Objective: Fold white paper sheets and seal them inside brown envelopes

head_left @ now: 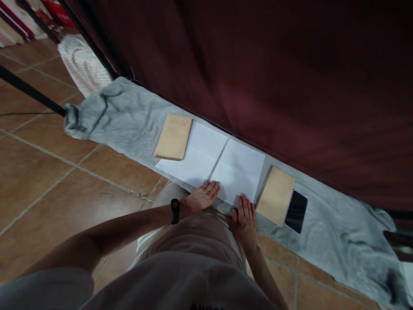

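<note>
Two white paper sheets lie side by side on a grey cloth spread over the floor. My left hand rests flat, fingers stretched, on the near edge of the left sheet. My right hand lies flat with fingers apart at the near corner of the right sheet. A brown envelope overlaps the left sheet's far corner. A second brown envelope sits just right of the right sheet.
A black phone lies against the second envelope's right side. A dark red curtain hangs behind the cloth. A black pole crosses the brown tiled floor at left. Striped fabric lies beyond.
</note>
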The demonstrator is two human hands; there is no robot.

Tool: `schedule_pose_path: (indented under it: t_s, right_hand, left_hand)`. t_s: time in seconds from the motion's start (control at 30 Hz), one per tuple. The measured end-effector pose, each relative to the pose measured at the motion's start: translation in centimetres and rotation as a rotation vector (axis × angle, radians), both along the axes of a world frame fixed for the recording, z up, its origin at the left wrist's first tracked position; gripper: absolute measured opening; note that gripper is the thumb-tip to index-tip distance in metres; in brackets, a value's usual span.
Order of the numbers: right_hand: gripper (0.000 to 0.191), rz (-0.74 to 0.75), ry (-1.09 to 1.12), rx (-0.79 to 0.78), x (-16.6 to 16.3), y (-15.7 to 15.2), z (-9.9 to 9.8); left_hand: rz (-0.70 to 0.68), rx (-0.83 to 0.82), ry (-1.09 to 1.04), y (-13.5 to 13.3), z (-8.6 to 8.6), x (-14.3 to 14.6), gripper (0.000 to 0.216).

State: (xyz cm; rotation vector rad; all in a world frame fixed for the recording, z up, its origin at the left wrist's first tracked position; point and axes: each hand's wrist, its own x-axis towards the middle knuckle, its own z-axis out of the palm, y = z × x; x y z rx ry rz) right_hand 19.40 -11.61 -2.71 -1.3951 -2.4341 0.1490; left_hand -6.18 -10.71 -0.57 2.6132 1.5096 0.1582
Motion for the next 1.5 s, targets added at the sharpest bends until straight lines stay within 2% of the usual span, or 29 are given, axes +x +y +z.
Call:
schedule_pose_path:
  t_s: [0.2, 0.37, 0.6, 0.8, 1.03, 1.13, 1.3, 1.4, 1.5]
  right_hand:
    - [0.053, 0.035, -0.007, -0.001, -1.6, 0.8, 0.7]
    - [0.05, 0.067, -0.002, -0.002, -1.8, 1.2, 0.9]
    - [0.046, 0.178, 0.083, -0.078, 0.4, 2.6, 1.6]
    - [0.039, 0.174, 0.172, -0.137, 2.6, 2.4, 2.5]
    - [0.029, 0.206, 0.427, -0.274, 3.2, 2.1, 3.1]
    - [0.028, 0.176, 0.486, -0.332, 2.7, 2.2, 3.3]
    - [0.03, 0.033, 0.595, -0.504, 2.7, 2.0, 3.8]
    - [0.036, -0.067, 0.705, -0.578, 2.8, 1.7, 3.8]
    - [0.038, -0.195, 0.76, -0.568, 2.1, 1.5, 3.3]
  left_hand:
    - [0.034, -0.017, -0.007, 1.1, 0.4, 0.4, 0.057]
    - [-0.012, 0.004, 0.057, 2.0, 1.0, 0.3, 0.047]
    - [-0.039, -0.002, 0.008, 1.1, 1.4, -1.1, 0.041]
    - [-0.06, -0.067, -0.068, 0.4, 1.8, -2.5, 0.036]
    - [-0.069, -0.161, -0.156, 1.9, 2.0, -5.4, 0.063]
    - [-0.079, -0.198, -0.171, 2.8, 1.6, -5.7, 0.063]
    - [-0.035, -0.248, -0.369, 4.0, 1.8, -6.4, 0.031]
    - [0.036, -0.317, -0.519, 4.3, 2.4, -6.8, 0.036]
    - [0.153, -0.399, -0.589, 4.2, 2.4, -6.8, 0.042]
